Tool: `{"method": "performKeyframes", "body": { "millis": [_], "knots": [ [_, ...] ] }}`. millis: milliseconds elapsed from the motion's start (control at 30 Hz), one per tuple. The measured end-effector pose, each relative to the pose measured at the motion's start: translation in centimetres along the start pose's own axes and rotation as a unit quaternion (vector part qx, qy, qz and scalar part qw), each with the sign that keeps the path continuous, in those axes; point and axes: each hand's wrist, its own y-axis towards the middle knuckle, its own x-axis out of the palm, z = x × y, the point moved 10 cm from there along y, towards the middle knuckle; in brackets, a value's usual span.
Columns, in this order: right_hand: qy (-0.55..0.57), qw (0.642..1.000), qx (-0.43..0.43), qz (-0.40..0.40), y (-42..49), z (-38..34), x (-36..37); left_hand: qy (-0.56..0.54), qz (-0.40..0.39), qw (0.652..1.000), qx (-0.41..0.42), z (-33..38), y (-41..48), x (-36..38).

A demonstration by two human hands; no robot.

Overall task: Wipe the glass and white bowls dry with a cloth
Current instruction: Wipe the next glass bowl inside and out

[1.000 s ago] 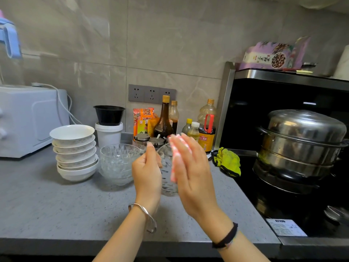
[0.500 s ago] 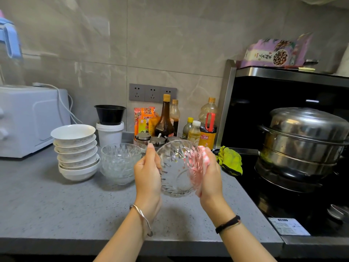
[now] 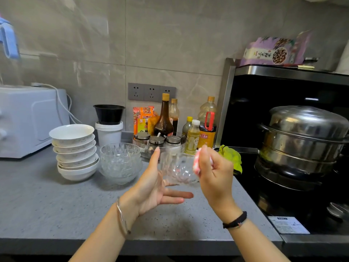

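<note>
L hand (image 3: 153, 188) was spread wide, thumb up, straight fingers under & against 1 glass bowl (image 3: 177, 170), held tilted above the counter (image 3: 37, 205), in front of the condiment jars (image 3: 156, 140). R hand (image 3: 215, 174) was curled round a pink-white cloth (image 3: 197, 163) at the bowl's right rim. To the left, a stack of glass bowls (image 3: 120, 161) sat just beside a stack of white bowls (image 3: 75, 150).

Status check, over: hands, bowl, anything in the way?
Left hand open, fingers cradling glass bowl. Right hand grips pink cloth against bowl's side. Nothing blocking.
</note>
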Motion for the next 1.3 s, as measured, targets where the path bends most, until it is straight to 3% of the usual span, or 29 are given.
{"method": "performKeyframes", "body": {
  "millis": [133, 300, 367, 467, 567, 667, 733, 833, 933, 1000, 1100, 1133, 1233, 1300],
  "knots": [
    [-0.029, 0.998, -0.04, -0.024, -0.5, -0.5, 0.2, -0.091, -0.022, 0.996, -0.014, 0.0, -0.2, 0.5],
    [0.115, 0.97, 0.212, 0.006, -0.2, 2.7, -0.4, -0.124, 0.037, 0.988, 0.079, -0.4, 0.1, -1.9],
    [0.101, 0.963, 0.244, -0.053, 0.1, 2.7, 0.2, -0.09, 0.06, 0.987, 0.116, -0.4, 0.0, -2.5],
    [0.091, 0.956, 0.22, -0.174, -0.3, 1.4, 2.4, -0.052, 0.097, 0.979, 0.17, 0.1, -0.4, -3.0],
    [0.008, 0.95, 0.177, -0.257, -1.9, 0.7, 4.2, -0.014, 0.144, 0.964, 0.223, 0.9, -0.9, -3.7],
    [-0.034, 0.951, 0.169, -0.257, -2.1, 1.1, 4.2, 0.011, 0.159, 0.95, 0.267, 1.7, -1.4, -3.8],
    [-0.131, 0.953, 0.11, -0.25, -1.1, 0.7, 3.7, 0.015, 0.167, 0.942, 0.292, 2.1, -1.8, -4.0],
    [-0.306, 0.903, -0.027, -0.302, -1.4, -0.3, 4.6, 0.018, 0.178, 0.926, 0.332, 2.7, -2.4, -4.1],
    [-0.391, 0.829, -0.128, -0.379, -3.6, -0.7, 5.6, 0.011, 0.199, 0.917, 0.347, 2.9, -2.8, -4.8],
    [-0.432, 0.785, -0.151, -0.417, -4.9, -0.2, 5.6, 0.01, 0.221, 0.91, 0.35, 3.0, -2.9, -5.5],
    [-0.462, 0.749, -0.159, -0.447, -6.7, 0.2, 6.3, 0.028, 0.257, 0.892, 0.372, 3.4, -3.3, -5.7],
    [-0.455, 0.75, -0.144, -0.458, -7.5, 0.0, 6.7, 0.028, 0.264, 0.885, 0.382, 3.5, -3.4, -5.5],
    [-0.348, 0.805, -0.068, -0.476, -8.6, -0.8, 7.9, 0.003, 0.255, 0.882, 0.396, 3.4, -3.4, -4.7],
    [-0.302, 0.822, -0.036, -0.482, -9.2, -1.0, 8.3, -0.007, 0.248, 0.885, 0.393, 3.4, -3.2, -4.5]
  ]
}}
